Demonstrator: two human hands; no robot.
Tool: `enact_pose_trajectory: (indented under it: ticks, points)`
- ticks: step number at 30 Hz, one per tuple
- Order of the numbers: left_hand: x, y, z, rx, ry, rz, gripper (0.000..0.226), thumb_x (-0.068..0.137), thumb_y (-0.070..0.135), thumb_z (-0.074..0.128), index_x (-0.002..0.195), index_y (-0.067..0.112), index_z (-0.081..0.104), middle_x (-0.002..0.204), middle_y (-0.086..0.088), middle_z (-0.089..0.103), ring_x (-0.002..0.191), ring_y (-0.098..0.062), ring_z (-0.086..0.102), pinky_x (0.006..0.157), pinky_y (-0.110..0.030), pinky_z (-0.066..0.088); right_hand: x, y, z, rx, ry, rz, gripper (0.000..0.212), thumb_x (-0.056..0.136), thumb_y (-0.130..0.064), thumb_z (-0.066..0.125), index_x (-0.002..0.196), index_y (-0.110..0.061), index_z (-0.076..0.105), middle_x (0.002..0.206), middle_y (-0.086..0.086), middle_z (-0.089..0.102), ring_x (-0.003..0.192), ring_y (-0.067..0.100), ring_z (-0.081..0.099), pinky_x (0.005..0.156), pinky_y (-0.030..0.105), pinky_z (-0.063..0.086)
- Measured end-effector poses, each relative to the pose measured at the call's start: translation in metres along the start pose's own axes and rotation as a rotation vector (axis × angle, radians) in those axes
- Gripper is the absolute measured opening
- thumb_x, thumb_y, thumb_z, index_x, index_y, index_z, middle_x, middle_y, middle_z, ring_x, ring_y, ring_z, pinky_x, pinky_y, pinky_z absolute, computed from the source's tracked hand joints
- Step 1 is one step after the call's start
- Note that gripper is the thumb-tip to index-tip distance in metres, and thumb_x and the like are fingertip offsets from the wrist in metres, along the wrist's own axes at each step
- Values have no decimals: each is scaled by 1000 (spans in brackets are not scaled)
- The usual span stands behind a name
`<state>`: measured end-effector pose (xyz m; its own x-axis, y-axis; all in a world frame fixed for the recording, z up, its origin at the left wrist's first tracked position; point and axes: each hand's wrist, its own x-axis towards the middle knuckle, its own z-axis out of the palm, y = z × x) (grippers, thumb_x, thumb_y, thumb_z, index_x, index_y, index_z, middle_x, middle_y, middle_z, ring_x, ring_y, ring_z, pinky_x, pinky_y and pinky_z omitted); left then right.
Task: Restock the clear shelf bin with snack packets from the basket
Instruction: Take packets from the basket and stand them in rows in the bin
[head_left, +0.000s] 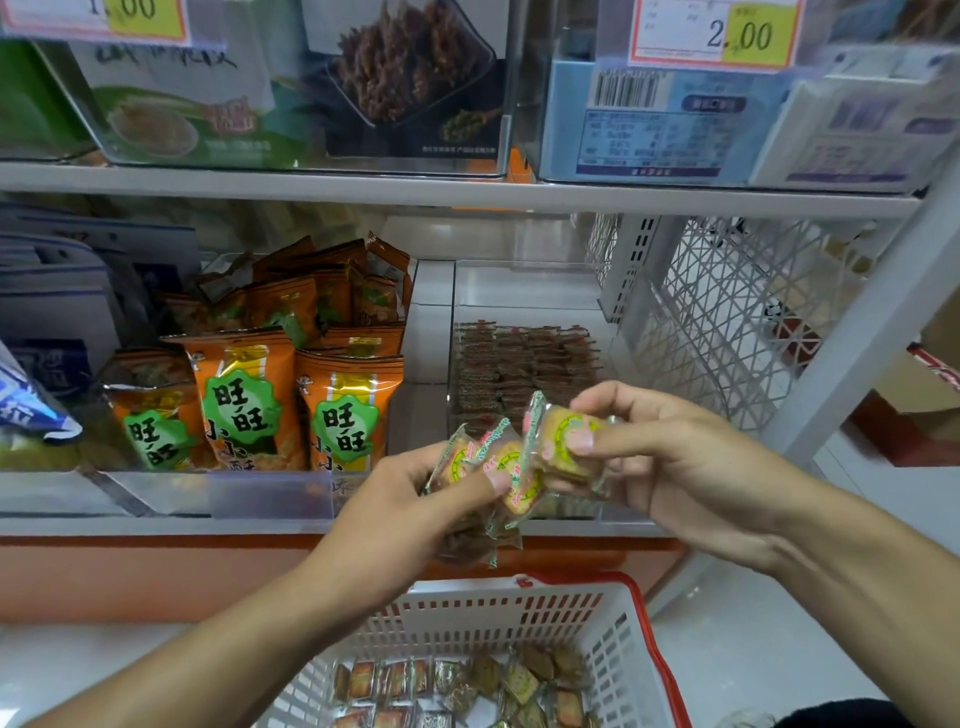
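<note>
My left hand (415, 499) grips a bunch of small clear-wrapped biscuit packets (498, 467) with green and pink print. My right hand (654, 457) pinches one such packet (566, 436) between thumb and fingers, right beside the bunch. Both hands hover in front of the clear shelf bin (524, 291), which holds neat rows of small brown packets (519, 364). Below stands the white basket (618, 639) with a red rim, with several loose snack packets (467, 686) on its bottom.
A neighbouring clear bin on the left holds orange snack bags (296, 395). A white lattice divider (727, 312) stands right of the target bin. The shelf above (467, 195) carries more bins with price tags. Blue packs (47, 312) sit at far left.
</note>
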<state>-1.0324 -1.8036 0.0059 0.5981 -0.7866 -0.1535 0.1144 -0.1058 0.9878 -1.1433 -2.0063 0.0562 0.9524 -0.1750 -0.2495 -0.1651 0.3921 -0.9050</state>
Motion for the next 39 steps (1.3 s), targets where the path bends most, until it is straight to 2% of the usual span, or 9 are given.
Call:
enact_pose_trajectory:
  ticks: [4, 9, 14, 16, 20, 23, 27, 35, 39]
  points:
    - [2, -2, -2, 6, -1, 56, 31, 89, 47, 70, 113, 28, 77, 105, -7, 79, 94, -22, 77, 73, -29, 59, 4, 12, 9, -245, 96, 0, 21, 79, -2, 76, 93, -9, 62, 67, 0, 64, 54, 7, 59, 51, 17, 44]
    - [-1, -2, -1, 5, -17, 51, 34, 95, 51, 64, 118, 28, 76, 111, -4, 78, 101, -21, 75, 75, -30, 60, 0, 17, 15, -462, 17, 50, 23, 100, -13, 58, 118, -18, 71, 92, -1, 72, 64, 1, 59, 61, 20, 48]
    - [0, -4, 3, -161, 93, -78, 45, 101, 46, 49, 85, 20, 82, 99, -6, 76, 112, -19, 67, 102, -37, 48, -1, 20, 18, -234, -64, 199, 29, 97, -9, 58, 123, -10, 71, 108, 11, 73, 78, 10, 63, 68, 23, 50]
    - [0, -12, -2, -197, 143, -67, 41, 105, 36, 45, 97, 12, 77, 107, -15, 74, 116, -26, 62, 103, -43, 45, 0, 16, 15, -163, -62, 218, 31, 94, -10, 62, 124, -6, 69, 105, 12, 71, 78, 11, 61, 67, 22, 52]
    - [8, -14, -3, -168, 259, -65, 35, 106, 32, 46, 118, 20, 76, 123, -8, 74, 119, -29, 66, 103, -57, 51, 1, 10, 13, -5, 23, 215, 39, 79, -15, 70, 116, -2, 73, 101, 13, 70, 79, 17, 65, 66, 26, 58]
    - [5, -8, 5, -165, 254, 42, 36, 108, 26, 44, 106, 31, 80, 109, -1, 79, 103, -16, 74, 87, -40, 62, 2, 17, 18, 63, 112, 225, 40, 82, -21, 70, 118, -3, 73, 106, 16, 70, 92, 26, 63, 63, 29, 58]
    - [-1, -12, 13, -166, 278, 109, 22, 101, 30, 58, 110, 23, 77, 107, -5, 79, 99, -21, 76, 80, -38, 64, 6, 31, 31, 214, 210, 185, 46, 84, -24, 66, 124, -2, 66, 110, 19, 73, 85, 28, 70, 59, 29, 56]
    - [-3, -20, 15, -17, 330, 189, 36, 78, 38, 82, 113, 30, 78, 109, -2, 78, 103, -21, 75, 86, -38, 62, 5, 30, 37, 320, 194, 165, 33, 104, -21, 47, 131, -8, 62, 119, 18, 72, 113, 33, 68, 81, 37, 57]
    - [-2, -22, 15, 42, 347, 230, 35, 81, 43, 81, 114, 32, 79, 119, 5, 73, 111, -21, 71, 98, -50, 56, 1, 24, 39, 434, 84, 154, 41, 96, -3, 39, 131, 6, 58, 127, 25, 66, 131, 37, 56, 111, 41, 44]
